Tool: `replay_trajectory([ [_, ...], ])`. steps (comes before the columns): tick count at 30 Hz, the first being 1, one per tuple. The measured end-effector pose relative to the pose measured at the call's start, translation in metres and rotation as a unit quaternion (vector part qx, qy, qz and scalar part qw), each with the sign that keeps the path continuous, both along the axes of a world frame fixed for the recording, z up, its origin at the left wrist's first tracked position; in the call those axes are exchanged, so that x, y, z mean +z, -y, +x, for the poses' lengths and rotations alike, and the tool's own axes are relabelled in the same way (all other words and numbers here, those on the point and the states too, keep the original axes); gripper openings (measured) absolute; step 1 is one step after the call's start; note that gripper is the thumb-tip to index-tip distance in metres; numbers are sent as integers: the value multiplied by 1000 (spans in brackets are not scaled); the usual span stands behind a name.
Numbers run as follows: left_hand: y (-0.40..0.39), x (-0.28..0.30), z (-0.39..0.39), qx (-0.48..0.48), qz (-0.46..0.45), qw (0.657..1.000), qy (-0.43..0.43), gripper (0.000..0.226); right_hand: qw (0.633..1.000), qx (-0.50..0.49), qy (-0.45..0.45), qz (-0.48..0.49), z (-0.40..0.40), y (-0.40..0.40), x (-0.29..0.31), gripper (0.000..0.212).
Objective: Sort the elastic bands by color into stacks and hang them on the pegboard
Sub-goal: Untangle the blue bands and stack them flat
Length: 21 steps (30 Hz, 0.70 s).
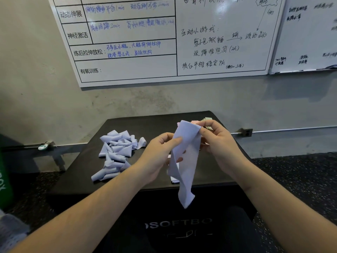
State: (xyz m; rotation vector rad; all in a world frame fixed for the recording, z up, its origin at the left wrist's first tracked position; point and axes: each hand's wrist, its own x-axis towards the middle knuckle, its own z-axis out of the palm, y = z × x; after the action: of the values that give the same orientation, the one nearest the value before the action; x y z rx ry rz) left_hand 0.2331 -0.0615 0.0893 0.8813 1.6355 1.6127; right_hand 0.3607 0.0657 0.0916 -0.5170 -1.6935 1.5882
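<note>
A pale lavender elastic band (186,161) hangs in front of me, its lower end drooping past the front edge of the black soft box (127,179). My right hand (217,141) pinches its top corner, and my left hand (160,154) grips its left edge with fingers curled round it. A loose heap of lavender bands (116,152) lies on the box top to the left. Behind my right hand, pink and pale green bands (207,119) peek out at the box's far right. More pale bands lie under the held one, mostly hidden.
A whiteboard (164,39) with handwriting hangs on the grey wall behind the box, a second one (306,37) to its right. A metal rail (284,131) runs along the wall. Dark speckled floor (300,176) surrounds the box. A green object (5,179) stands at the left edge.
</note>
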Motion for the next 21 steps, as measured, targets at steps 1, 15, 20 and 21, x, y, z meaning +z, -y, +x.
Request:
replay_trajectory([
  [1, 0, -1, 0, -6, -5, 1000, 1, 20, 1000, 0, 4, 1, 0, 1, 1, 14],
  [15, -1, -18, 1, 67, 59, 995, -37, 17, 999, 48, -22, 11, -7, 20, 2, 15],
  [20, -5, -22, 3, 115, 70, 990, 44, 18, 997, 57, -42, 17, -7, 20, 3, 19],
  [21, -6, -22, 3, 121, 71, 989, 45, 19, 997, 59, -31, 39, -7, 21, 2, 23],
])
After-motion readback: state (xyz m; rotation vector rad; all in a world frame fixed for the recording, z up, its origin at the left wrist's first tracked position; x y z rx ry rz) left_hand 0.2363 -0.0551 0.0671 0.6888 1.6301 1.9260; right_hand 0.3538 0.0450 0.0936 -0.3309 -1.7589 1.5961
